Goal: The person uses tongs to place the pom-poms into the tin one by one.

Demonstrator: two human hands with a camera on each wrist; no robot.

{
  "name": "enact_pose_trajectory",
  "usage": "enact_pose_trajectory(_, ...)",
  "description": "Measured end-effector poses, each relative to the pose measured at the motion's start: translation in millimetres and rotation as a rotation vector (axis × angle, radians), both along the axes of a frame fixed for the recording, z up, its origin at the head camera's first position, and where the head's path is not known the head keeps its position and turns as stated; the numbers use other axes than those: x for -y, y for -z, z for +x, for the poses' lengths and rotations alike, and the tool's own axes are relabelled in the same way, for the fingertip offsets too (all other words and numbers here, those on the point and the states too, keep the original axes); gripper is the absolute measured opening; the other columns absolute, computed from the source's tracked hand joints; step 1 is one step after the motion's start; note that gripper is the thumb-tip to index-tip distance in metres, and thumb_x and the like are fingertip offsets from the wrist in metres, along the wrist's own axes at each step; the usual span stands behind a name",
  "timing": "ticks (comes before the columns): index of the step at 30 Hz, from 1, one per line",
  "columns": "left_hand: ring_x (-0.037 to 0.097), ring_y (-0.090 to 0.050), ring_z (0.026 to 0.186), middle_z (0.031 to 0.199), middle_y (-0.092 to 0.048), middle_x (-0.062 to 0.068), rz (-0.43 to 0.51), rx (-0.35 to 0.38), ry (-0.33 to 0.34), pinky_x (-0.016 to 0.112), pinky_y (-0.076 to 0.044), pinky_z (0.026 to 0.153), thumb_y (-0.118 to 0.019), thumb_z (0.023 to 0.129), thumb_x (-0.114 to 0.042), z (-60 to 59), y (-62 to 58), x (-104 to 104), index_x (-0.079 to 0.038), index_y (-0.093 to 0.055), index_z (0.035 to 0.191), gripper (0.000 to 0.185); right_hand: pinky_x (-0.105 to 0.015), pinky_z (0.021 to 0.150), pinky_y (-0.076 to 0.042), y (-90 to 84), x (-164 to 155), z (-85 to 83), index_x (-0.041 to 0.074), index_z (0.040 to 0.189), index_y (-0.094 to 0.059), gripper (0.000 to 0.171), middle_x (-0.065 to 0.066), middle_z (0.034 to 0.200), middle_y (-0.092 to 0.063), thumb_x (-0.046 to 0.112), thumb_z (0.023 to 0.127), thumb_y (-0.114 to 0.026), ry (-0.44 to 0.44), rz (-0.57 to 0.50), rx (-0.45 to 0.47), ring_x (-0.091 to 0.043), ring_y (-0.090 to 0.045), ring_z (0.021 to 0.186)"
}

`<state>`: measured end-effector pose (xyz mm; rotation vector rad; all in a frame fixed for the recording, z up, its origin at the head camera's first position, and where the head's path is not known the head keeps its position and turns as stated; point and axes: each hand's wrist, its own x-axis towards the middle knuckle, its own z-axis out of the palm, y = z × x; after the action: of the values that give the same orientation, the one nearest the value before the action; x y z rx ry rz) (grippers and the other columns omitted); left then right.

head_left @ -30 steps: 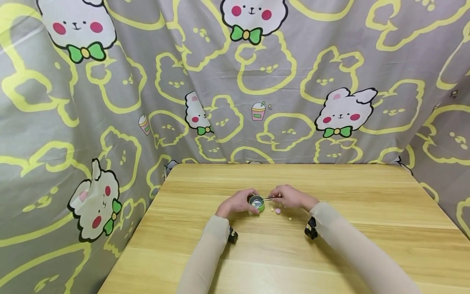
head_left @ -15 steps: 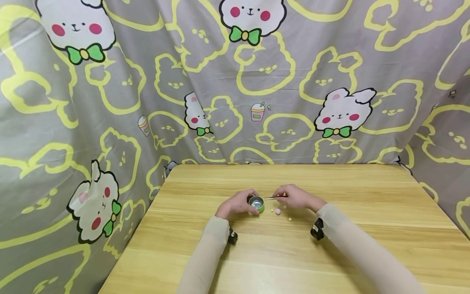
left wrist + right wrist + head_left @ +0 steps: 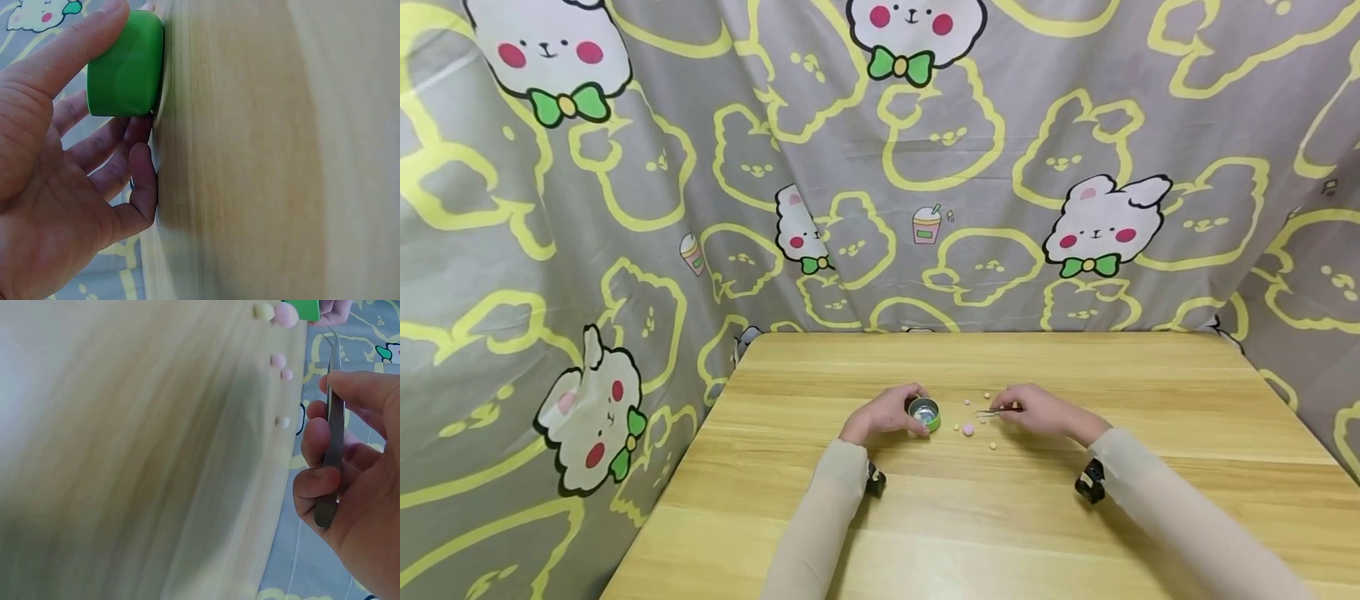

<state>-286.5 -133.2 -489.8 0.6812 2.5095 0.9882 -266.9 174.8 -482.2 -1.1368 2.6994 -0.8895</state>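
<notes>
Mid-cycle, between picks: left hand (image 3: pixel 883 414) grips green tin (image 3: pixel 924 414) at frame centre; right hand (image 3: pixel 1037 412) pinches tweezers (image 3: pixel 992 411), tips apparently empty. Next: precise nip on a bead (image 3: pixel 967 430) just right of tin.

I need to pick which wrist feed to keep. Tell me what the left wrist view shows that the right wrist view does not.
Only the left wrist view shows the left hand gripping the green cup by its side, cup base on the table.

Only the right wrist view shows the right hand pinching the tweezers, and small beads lying loose on the wood.

Both show the table, the patterned cloth, and some green of the cup, just a corner in the right view.
</notes>
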Motion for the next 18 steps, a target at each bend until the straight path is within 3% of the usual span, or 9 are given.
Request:
enact_pose_trajectory(10,0.011,-0.055,0.094,0.103,-0.059,-0.004,-0.007,-0.023,0.022,0.03,-0.043,0.086,-0.082,0.075,-0.024,0.8,1.6,2,-0.016,-0.056,0.115,0.049,-0.03,0.068,-0.043,4.8,-17,11.4,0.014,0.099,-0.071,0.012,0.007,0.092,-0.06,0.012,0.091,-0.062,0.008,0.022,0.008,-0.008,-0.053,0.08)
enact_pose_trajectory(18,0.012,-0.056,0.095,0.104,-0.06,-0.004,-0.002,0.0,-0.005,0.031,-0.043,0.088,-0.083,0.074,-0.025,0.2,-0.6,0,-0.019,-0.056,0.115,0.05,-0.028,0.067,-0.043,8.1,-23,17.9,0.016,0.101,-0.071,0.013,0.011,0.088,-0.057,0.012,0.091,-0.063,-0.016,0.056,-0.021,-0.006,-0.052,0.078)
